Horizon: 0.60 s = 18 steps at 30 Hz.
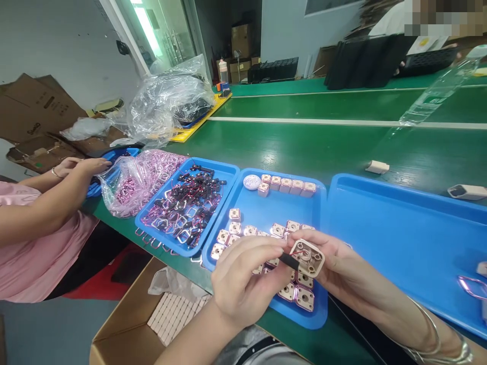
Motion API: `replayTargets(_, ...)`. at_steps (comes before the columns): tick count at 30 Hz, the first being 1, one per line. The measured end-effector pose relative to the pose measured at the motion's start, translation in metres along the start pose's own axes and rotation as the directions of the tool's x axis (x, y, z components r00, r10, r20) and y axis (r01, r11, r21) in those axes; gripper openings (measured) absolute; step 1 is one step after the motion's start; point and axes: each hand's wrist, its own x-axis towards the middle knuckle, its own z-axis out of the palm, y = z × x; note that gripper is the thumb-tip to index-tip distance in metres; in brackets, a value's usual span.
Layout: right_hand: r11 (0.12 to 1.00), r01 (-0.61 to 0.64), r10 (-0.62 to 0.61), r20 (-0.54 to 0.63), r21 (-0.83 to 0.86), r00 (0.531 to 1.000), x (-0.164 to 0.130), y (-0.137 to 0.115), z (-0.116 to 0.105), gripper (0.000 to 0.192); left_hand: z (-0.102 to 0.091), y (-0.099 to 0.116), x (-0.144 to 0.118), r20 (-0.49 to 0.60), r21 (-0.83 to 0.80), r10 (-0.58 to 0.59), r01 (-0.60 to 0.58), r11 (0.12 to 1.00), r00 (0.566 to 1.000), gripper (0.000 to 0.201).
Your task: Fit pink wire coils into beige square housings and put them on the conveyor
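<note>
Holding a square beige housing [307, 257] in my right hand [342, 271], I have its fingers clamped around the far side, above the near edge of the middle blue tray [281, 208]. My left hand [243, 281] pinches a small black part [289, 261] on a red wire against the housing, thumb and forefinger closed on it. More beige housings [297, 294] lie on the tray under my hands, and a row sits along its far edge. Left of it, another tray [224, 175] holds black parts and pink coils [186, 203]. At the table's left corner, a co-worker's hand [89, 167] rests beside a plastic bag [129, 187] of coils. A cardboard box [125, 324] stands below the table edge.
</note>
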Motion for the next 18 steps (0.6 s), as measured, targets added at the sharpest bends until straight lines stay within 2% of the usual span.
replayTargets(5, 0.999, -0.005, 0.005, 0.015, 0.046, 1.0, -0.001, 0.002, -0.002, 0.031, -0.009, 0.005, 0.004, 0.095, 0.113, 0.062, -0.073, 0.991, 0.994, 0.024)
replayTargets(11, 0.998, -0.019, 0.018, 0.022, 0.059, 1.0, 0.0, 0.003, -0.005, 0.026, -0.016, 0.012, 0.007, 0.208, 0.14, 0.073, -0.104, 0.985, 0.975, 0.016)
replayTargets(15, 0.999, -0.016, 0.017, -0.001, 0.045, 1.0, -0.001, 0.001, -0.006, 0.036, -0.019, 0.012, 0.005, 0.229, 0.18, 0.087, -0.13, 0.975, 0.97, 0.016)
replayTargets(18, 1.0, -0.011, 0.011, 0.003, 0.017, 1.0, -0.003, 0.0, -0.005, 0.035, -0.019, 0.011, 0.004, 0.244, 0.185, 0.075, -0.123, 0.975, 0.967, 0.019)
